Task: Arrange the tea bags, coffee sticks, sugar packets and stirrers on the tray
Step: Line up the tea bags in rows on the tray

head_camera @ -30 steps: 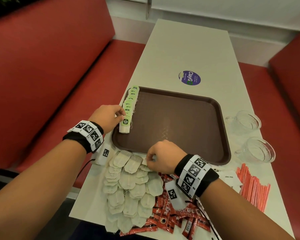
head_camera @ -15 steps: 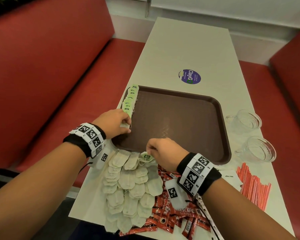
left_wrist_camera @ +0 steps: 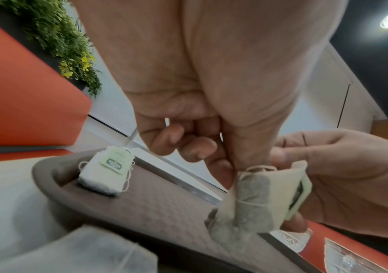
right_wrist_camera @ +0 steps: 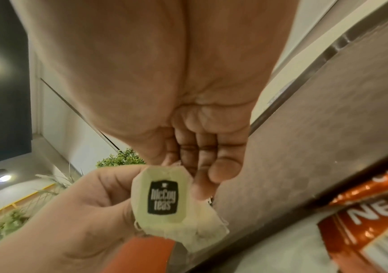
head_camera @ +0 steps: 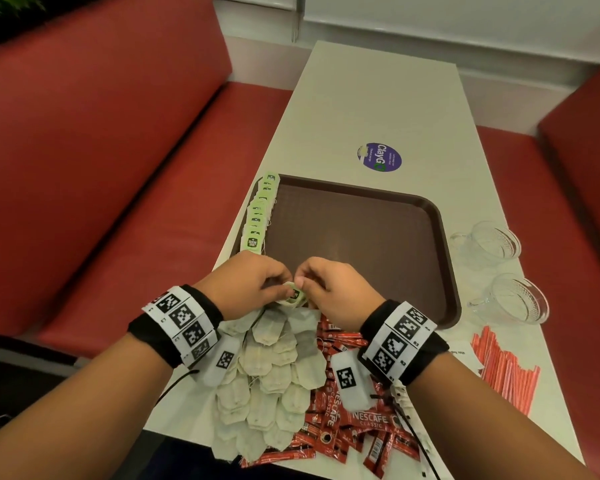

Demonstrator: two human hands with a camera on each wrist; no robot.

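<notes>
Both hands, apart a second ago, now pinch one tea bag (head_camera: 294, 299) together above the tray (head_camera: 361, 237) near edge. Placed: tea bag row (head_camera: 258, 216) only. Outstanding: loose tea bags (head_camera: 271, 368), coffee sticks (head_camera: 361, 420), stirrers (head_camera: 503, 372).

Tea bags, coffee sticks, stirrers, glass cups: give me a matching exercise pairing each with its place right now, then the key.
Things:
1. Row of tea bags with green tags
2. Coffee sticks
3. Stirrers
4. Glass cups
5. Single tea bag

Places:
A. Table, right of the tray
B. Pinched between left hand and right hand
C. Tray's left edge
D. Near table edge, beside loose tea bags
E. Table's near right corner

Pairs: 1-C, 2-D, 3-E, 4-A, 5-B
</notes>
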